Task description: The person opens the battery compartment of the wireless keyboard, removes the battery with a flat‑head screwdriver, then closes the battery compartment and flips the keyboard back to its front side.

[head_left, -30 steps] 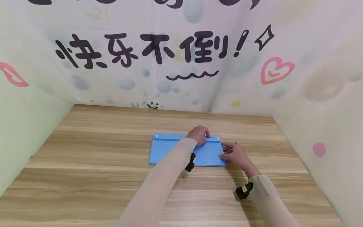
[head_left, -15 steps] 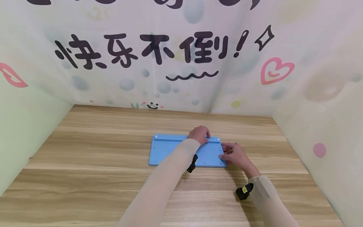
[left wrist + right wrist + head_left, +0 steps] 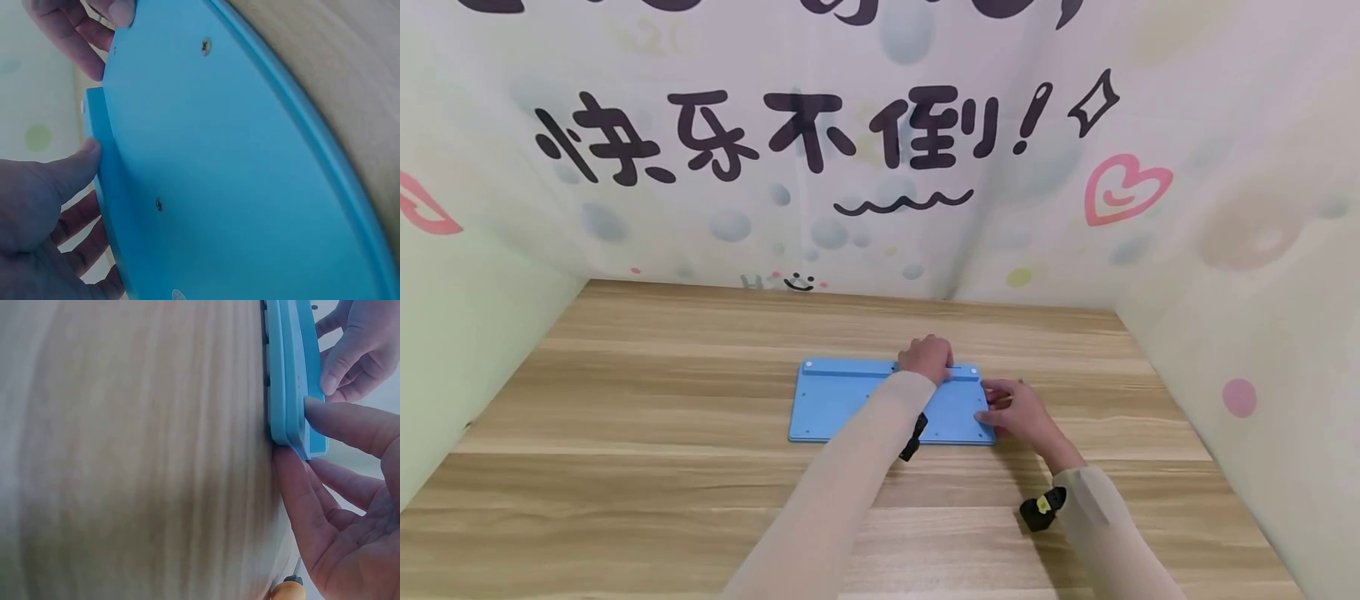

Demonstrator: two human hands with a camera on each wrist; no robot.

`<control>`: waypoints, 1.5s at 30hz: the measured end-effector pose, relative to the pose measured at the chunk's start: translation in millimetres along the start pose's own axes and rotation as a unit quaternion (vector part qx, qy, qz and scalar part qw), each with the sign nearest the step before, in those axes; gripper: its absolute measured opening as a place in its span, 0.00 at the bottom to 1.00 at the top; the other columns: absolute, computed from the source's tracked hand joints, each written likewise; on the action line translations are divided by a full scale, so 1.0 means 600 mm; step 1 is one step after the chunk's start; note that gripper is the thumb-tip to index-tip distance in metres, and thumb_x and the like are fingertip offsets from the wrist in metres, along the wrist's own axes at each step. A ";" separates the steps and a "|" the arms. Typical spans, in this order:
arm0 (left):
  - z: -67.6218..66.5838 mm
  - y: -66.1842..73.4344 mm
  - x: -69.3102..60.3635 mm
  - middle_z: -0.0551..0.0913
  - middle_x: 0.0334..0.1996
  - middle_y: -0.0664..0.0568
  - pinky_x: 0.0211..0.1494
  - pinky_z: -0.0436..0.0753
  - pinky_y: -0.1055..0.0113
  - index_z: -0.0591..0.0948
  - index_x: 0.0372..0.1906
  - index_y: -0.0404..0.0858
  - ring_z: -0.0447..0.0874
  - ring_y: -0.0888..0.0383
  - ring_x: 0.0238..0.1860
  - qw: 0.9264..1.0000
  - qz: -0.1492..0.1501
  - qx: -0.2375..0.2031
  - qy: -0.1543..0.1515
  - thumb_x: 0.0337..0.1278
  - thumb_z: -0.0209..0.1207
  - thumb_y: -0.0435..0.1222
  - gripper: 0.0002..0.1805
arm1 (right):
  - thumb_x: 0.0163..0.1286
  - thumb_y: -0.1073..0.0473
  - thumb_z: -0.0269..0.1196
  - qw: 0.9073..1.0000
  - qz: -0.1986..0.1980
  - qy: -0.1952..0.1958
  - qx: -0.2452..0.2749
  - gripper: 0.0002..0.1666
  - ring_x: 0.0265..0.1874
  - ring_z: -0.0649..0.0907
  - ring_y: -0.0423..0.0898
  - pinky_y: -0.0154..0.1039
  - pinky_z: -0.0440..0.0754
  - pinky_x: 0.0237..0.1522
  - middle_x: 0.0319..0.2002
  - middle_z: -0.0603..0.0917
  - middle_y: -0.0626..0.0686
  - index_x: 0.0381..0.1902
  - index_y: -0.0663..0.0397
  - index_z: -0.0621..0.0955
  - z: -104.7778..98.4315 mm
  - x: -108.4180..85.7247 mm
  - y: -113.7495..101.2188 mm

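Observation:
A light-blue keyboard (image 3: 835, 408) lies face down on the wooden table, with screws in its underside and a raised ridge along its far edge. Keys peek out below the keyboard (image 3: 294, 381) in the right wrist view. My left hand (image 3: 927, 358) holds the ridge near its right part; the left wrist view shows the thumb of that left hand (image 3: 37, 212) on the ridge and the fingers behind it. At the right edge, my right hand (image 3: 1026, 414) grips the keyboard, thumb on top and a finger under the corner.
An orange-handled tool with a thin metal shaft, apparently a screwdriver (image 3: 289, 590), shows at the bottom of the right wrist view. A printed cloth (image 3: 760, 233) hangs behind the wooden table (image 3: 625, 467), and pale walls close both sides.
My left hand has shifted slightly right along the ridge, uncovering a small dark spot on it. The right hand keeps its hold on the edge. The head view has turned slightly.

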State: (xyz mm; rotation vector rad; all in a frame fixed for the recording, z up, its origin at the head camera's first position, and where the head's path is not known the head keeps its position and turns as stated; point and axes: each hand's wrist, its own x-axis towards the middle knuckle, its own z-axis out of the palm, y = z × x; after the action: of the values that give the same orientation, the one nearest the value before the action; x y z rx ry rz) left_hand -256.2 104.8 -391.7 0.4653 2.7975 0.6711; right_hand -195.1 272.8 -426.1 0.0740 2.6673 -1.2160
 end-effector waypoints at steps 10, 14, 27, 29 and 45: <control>0.016 -0.015 0.021 0.76 0.43 0.55 0.50 0.69 0.55 0.79 0.40 0.46 0.69 0.54 0.43 1.000 -0.005 -0.017 -0.018 0.56 0.60 0.42 0.08 | 0.56 0.63 0.67 1.000 -0.002 -0.006 -0.003 0.35 0.44 0.77 0.56 0.41 0.82 0.34 0.46 0.75 0.63 0.60 0.68 0.69 -0.001 -0.002 -0.002; 0.021 -0.023 0.028 0.73 0.43 0.54 0.53 0.67 0.55 0.76 0.42 0.46 0.66 0.53 0.45 0.999 0.002 -0.019 -0.042 0.59 0.57 0.43 0.08 | 0.56 0.62 0.67 1.000 0.003 -0.010 -0.003 0.35 0.44 0.77 0.55 0.41 0.82 0.35 0.47 0.75 0.63 0.60 0.67 0.69 -0.002 0.000 -0.003; 0.036 -0.040 0.041 0.70 0.45 0.54 0.54 0.64 0.54 0.72 0.43 0.47 0.63 0.53 0.48 0.998 0.023 -0.036 -0.055 0.61 0.55 0.44 0.09 | 0.56 0.61 0.67 1.000 0.012 -0.014 -0.001 0.35 0.43 0.77 0.54 0.41 0.82 0.34 0.47 0.75 0.61 0.60 0.66 0.69 -0.001 0.002 -0.004; 0.038 -0.042 0.043 0.70 0.45 0.55 0.54 0.64 0.54 0.72 0.43 0.47 0.63 0.53 0.48 0.998 0.026 -0.034 -0.052 0.61 0.55 0.44 0.09 | 0.56 0.61 0.68 1.000 0.014 -0.012 0.001 0.35 0.43 0.77 0.54 0.41 0.82 0.34 0.47 0.75 0.61 0.60 0.65 0.69 -0.002 0.002 -0.003; 0.031 -0.036 0.039 0.69 0.49 0.54 0.56 0.63 0.53 0.71 0.49 0.44 0.61 0.53 0.51 0.997 0.038 -0.010 -0.072 0.64 0.51 0.43 0.12 | 0.56 0.61 0.68 1.000 0.006 -0.012 -0.007 0.35 0.43 0.77 0.55 0.41 0.82 0.34 0.47 0.76 0.62 0.59 0.68 0.69 -0.004 0.002 -0.004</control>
State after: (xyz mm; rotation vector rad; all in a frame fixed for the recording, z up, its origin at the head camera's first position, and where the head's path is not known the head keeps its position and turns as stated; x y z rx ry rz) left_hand -277.7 102.5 -421.3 0.5938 2.6469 0.6538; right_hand -197.1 272.9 -423.2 0.0716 2.6505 -1.1870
